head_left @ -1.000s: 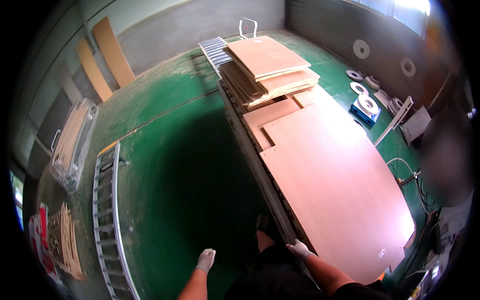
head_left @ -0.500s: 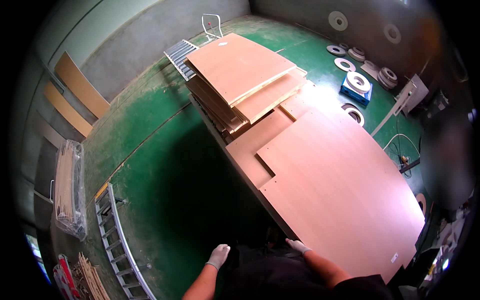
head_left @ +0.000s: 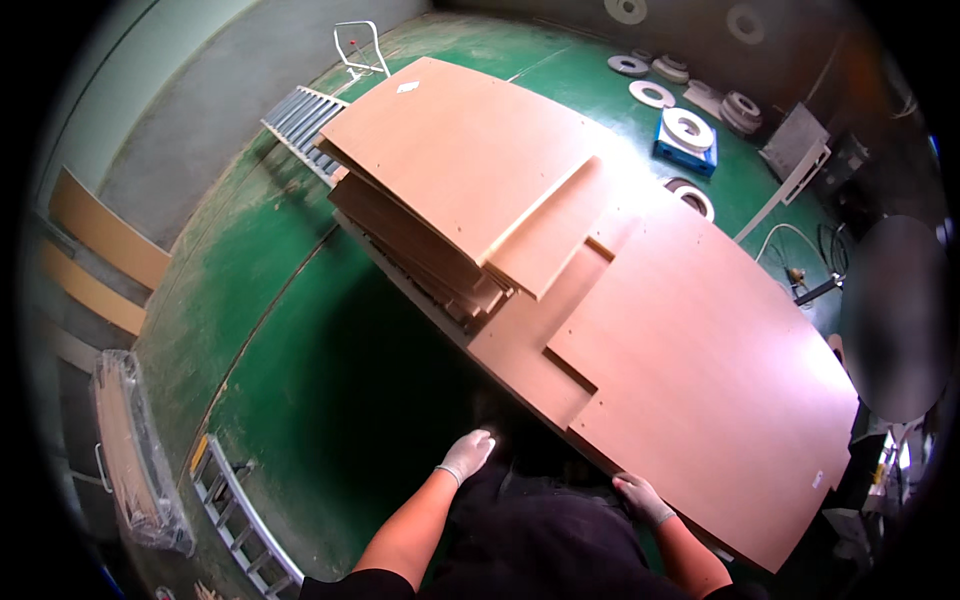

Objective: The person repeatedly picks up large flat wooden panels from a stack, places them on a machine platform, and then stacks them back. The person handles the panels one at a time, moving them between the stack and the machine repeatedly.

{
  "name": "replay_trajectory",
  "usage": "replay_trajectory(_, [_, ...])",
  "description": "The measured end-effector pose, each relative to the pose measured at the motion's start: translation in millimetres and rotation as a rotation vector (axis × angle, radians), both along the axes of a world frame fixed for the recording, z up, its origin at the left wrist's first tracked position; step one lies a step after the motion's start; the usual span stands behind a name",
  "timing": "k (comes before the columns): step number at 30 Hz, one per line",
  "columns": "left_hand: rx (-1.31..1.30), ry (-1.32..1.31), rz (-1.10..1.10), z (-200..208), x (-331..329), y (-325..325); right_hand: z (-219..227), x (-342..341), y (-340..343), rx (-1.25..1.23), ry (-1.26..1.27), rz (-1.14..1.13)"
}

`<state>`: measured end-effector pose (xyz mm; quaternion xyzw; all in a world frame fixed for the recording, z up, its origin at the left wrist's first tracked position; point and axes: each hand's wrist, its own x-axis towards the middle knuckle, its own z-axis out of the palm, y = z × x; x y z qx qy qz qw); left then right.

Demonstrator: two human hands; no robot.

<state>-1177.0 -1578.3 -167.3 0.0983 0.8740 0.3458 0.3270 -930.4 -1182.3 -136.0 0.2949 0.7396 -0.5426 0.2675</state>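
Observation:
A large pinkish-brown wood panel (head_left: 710,370) lies flat on top of the near end of a long pile of boards. My right hand (head_left: 645,498), in a pale glove, is closed at its near left edge, fingertips partly hidden. In front of my body my left hand (head_left: 468,456), gloved too, is curled into a loose fist, with nothing visible in it and apart from the boards. Farther along the pile stands a higher stack, its top panel (head_left: 460,150) carrying a small white label (head_left: 408,88). Several boards beneath it stick out unevenly.
Beyond the stack is a roller conveyor (head_left: 303,130) with a white-handled cart (head_left: 362,48) behind it. A ladder (head_left: 245,525) and plastic-wrapped strips (head_left: 135,450) lie at left. Rolls of edging stand far right, one on a blue crate (head_left: 687,150). Boards (head_left: 110,235) lean on the left wall.
My view has turned and shifted, so the pile sits lower and the ladder farther down. My left hand has moved forward and right in view; the right hand stays at the panel's edge.

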Motion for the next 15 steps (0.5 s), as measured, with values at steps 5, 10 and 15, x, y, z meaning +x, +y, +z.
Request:
replay_trajectory(5, [0.115, 0.008, 0.167, -3, -108, -48, 38, -230, -37, -0.629, 0.41, -0.505])
replay_trajectory(10, [0.234, -0.144, 0.504, -40, -158, -135, 72, -439, -51, -0.847, 0.527, -0.961])
replay_trajectory(15, [0.238, -0.269, 0.618, -53, -140, -217, 71, -502, -74, -1.034, 0.632, -1.061])
